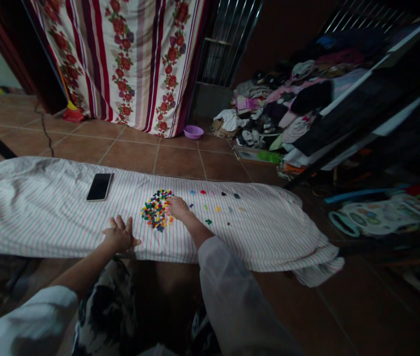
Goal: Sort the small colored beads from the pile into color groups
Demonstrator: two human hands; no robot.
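Observation:
A pile of small multicoloured pieces lies on the striped cloth; their exact kind is too small to make out. At the pile's right edge is my right hand, its fingers bent down and drawn together on the pieces. Whatever they hold is hidden. My left hand rests open on the cloth near the front edge, fingers spread, left of the pile and holding nothing. Right of my right hand, small groups sorted by colour sit in rows, among them a red group, a yellow group and a dark green group.
A phone lies on the cloth at the left. Beyond, on the tiled floor, are a purple basin, a floral curtain and a heap of clothes. A baby-toy-like panel is at the right.

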